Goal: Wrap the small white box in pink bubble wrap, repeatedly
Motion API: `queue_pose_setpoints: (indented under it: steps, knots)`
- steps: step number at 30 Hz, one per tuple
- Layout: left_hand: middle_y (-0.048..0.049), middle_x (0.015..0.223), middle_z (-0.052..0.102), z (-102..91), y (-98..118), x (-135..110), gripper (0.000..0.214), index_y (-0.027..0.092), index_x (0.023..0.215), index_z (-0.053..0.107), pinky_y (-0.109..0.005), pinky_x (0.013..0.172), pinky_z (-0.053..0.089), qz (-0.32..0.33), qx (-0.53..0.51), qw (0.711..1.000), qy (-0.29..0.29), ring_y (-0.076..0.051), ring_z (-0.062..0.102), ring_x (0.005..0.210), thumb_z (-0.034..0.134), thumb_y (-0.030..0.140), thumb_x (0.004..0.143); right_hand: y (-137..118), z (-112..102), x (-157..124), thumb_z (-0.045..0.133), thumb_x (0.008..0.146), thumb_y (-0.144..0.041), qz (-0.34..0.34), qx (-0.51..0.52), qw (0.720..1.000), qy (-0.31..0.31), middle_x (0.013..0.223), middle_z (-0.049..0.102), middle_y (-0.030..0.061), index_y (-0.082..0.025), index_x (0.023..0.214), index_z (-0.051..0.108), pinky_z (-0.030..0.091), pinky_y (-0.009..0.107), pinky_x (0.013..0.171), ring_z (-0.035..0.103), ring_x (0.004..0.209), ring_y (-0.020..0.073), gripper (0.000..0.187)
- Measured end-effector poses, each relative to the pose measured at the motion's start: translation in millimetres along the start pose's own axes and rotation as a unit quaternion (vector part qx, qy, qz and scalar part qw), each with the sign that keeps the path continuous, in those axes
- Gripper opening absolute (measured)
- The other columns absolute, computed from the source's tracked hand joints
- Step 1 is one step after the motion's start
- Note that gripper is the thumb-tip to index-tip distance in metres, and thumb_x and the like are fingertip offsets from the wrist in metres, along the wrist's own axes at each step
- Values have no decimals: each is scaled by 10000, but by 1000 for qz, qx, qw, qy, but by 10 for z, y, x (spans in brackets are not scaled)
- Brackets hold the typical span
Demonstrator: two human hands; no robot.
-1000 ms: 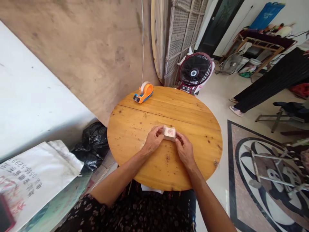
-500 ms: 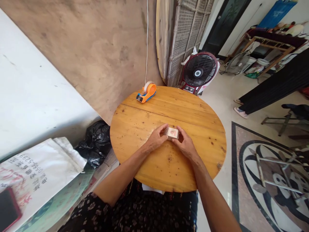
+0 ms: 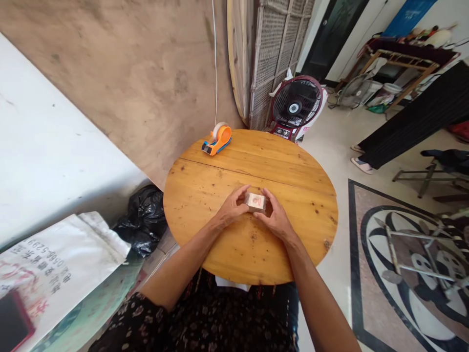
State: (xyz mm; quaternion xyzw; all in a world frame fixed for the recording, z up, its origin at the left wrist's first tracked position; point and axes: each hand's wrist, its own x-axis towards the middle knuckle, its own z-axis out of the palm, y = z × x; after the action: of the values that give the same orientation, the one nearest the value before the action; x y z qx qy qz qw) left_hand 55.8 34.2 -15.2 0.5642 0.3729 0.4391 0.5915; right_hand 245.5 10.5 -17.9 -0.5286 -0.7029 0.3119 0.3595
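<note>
A small box [image 3: 255, 201] with a pale top and red print sits between my two hands near the middle of the round wooden table [image 3: 220, 244]. Its sides look greyish and shiny, as if wrapped in something clear. My left hand [image 3: 233, 206] closes on the box's left end, thumb in front and fingers behind. At the other end my right hand [image 3: 275, 215] grips in the same way, its thumb at the near right corner. Whether the box rests on the wood or is slightly raised, I cannot tell.
An orange and blue tape dispenser [image 3: 219, 139] stands by the table's far left edge. Beyond the table is a dark red fan [image 3: 296, 105]. Black plastic bags [image 3: 144, 217] and a white sack [image 3: 69, 249] lie at left. A person's legs [image 3: 406, 120] show at right.
The view has shifted slightly, so the table and fan appear further left. The box has turned a little between my hands, and both hands keep their hold on it.
</note>
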Motion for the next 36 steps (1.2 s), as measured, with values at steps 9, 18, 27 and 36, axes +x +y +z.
queue_pose_setpoints:
  steps: [9,18,27,36]
  knots:
    - [-165,1328,540,15,-56,40,805,104,1437,348,-421,1025,439,10,7,1000,-12,-263,562,1163,620,164,682,-8,68,34,671,760,-325,-22,23,999,33,1302,595,108,-216,1383,449,427,458,1040,567,1185,270,670]
    - [-148,1287,565,-3,-64,34,772,111,1412,404,-412,1023,437,14,40,999,-9,-250,580,1127,622,153,673,83,75,40,670,774,-355,-29,25,999,21,1349,568,96,-225,1377,460,423,447,1054,550,1216,263,652]
    - [-197,1456,411,-57,-22,21,844,116,1442,340,-437,1038,421,23,19,999,-21,-299,484,1272,583,125,633,126,98,36,751,699,-406,-44,48,998,11,1394,520,109,-227,1402,421,401,466,1071,516,1252,292,796]
    - [-201,1457,405,-46,-30,-11,916,106,1482,233,-422,1071,387,24,-14,998,-62,-283,484,1276,620,145,652,174,158,33,713,736,-396,-61,44,997,32,1373,539,116,-207,1395,424,427,456,1040,551,1212,273,744]
